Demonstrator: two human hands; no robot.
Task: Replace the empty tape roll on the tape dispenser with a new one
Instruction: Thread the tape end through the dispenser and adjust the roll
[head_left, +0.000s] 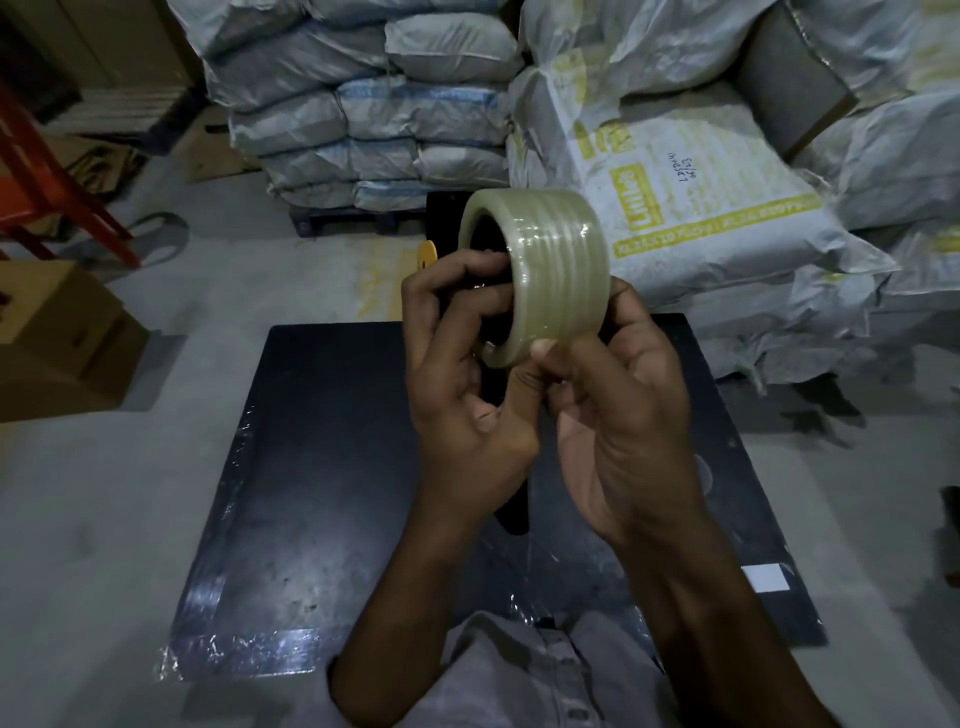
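Head view: right hand (623, 415) grips the tape roll (561, 260) just above it. The roll's open core faces sideways toward the left hand (467, 405), whose curled fingers seem to hold the dark dispenser (511, 506).

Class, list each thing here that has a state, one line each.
tape roll: full, raised, gripped by the right hand.
right hand: thumb and fingers clamp the roll's outer face.
left hand: fingers curled round the dark dispenser frame.
tape dispenser: mostly hidden; loading unclear.
sacks: stacked.
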